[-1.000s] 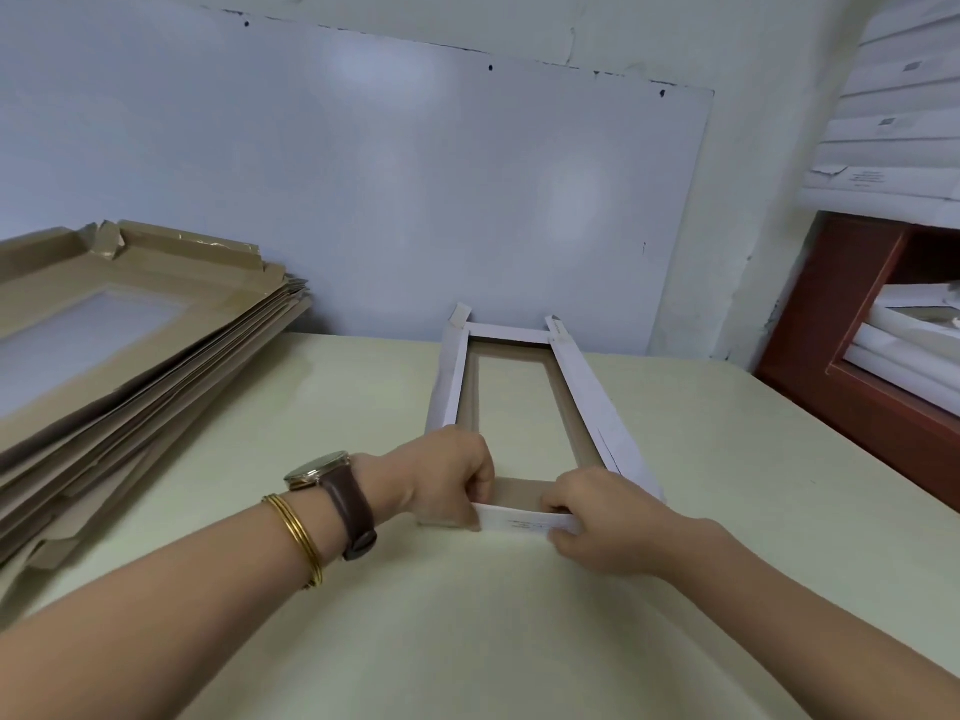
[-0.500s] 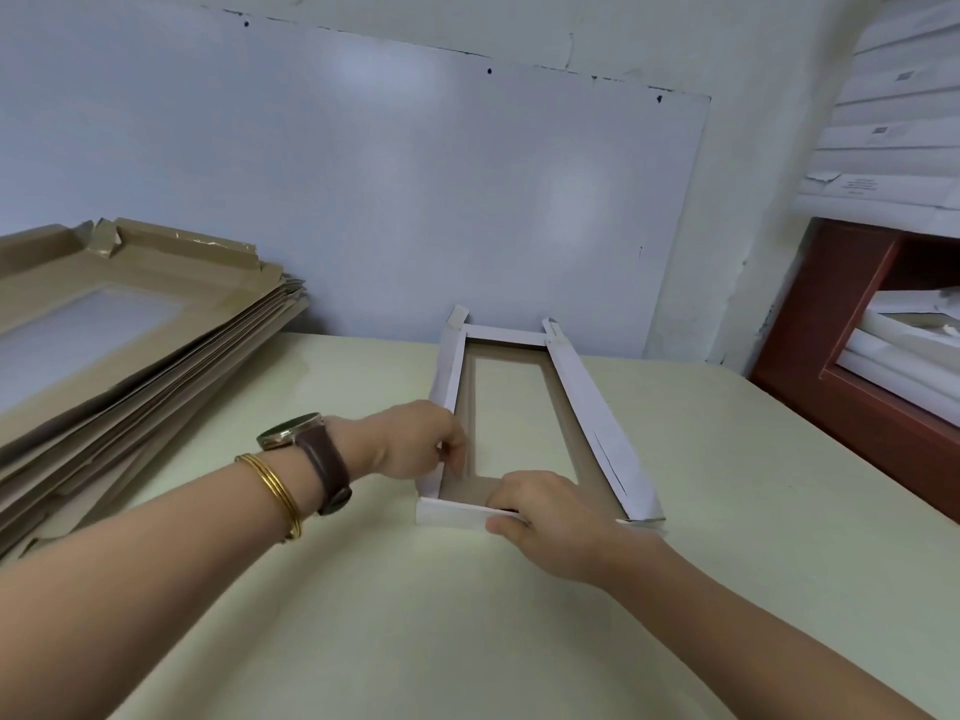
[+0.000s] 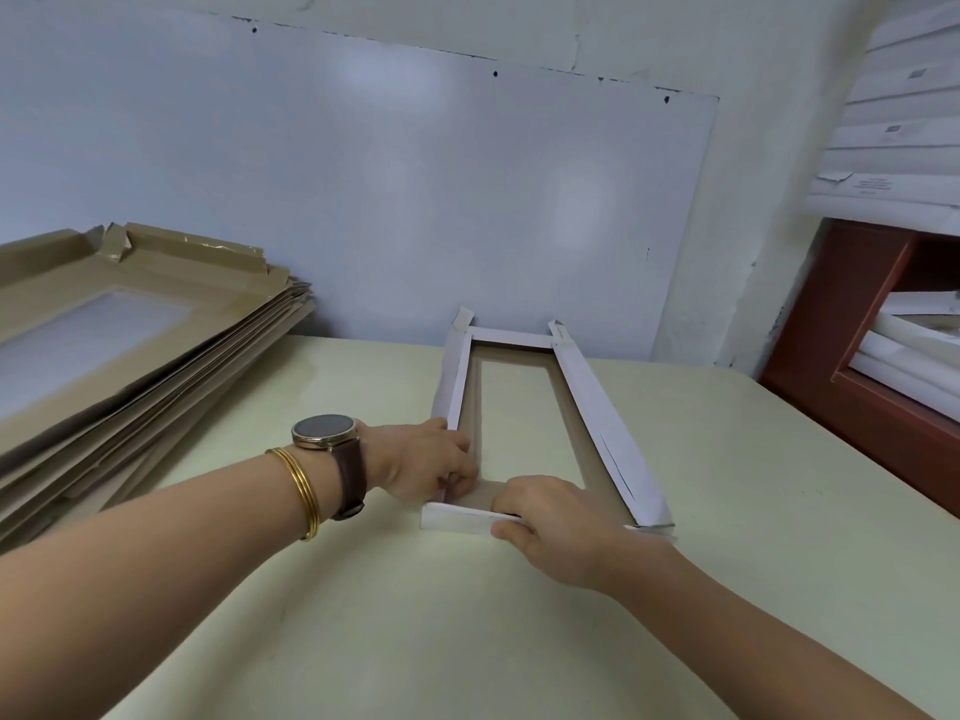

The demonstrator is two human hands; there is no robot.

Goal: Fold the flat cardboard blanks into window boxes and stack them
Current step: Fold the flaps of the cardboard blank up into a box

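Observation:
A long, narrow window box [image 3: 592,407], white outside and brown inside, lies on the pale table [image 3: 415,615] with its side walls raised and its clear window facing down. My left hand [image 3: 431,465] pinches the near end of the left wall at the near left corner. My right hand [image 3: 550,522] grips the near end flap, thumb outside and fingers curled over its top edge. A thick stack of flat brown blanks [image 3: 130,356] with windows rests at the left.
A whiteboard [image 3: 415,200] leans against the wall behind the box. A red-brown shelf [image 3: 857,366] at the right holds stacked white boxes [image 3: 914,350], with more white boxes [image 3: 909,122] piled on top of it.
My left hand slid from the near flap to the left wall's near end. My right hand shifted left along the near flap. The near right corner now stands uncovered.

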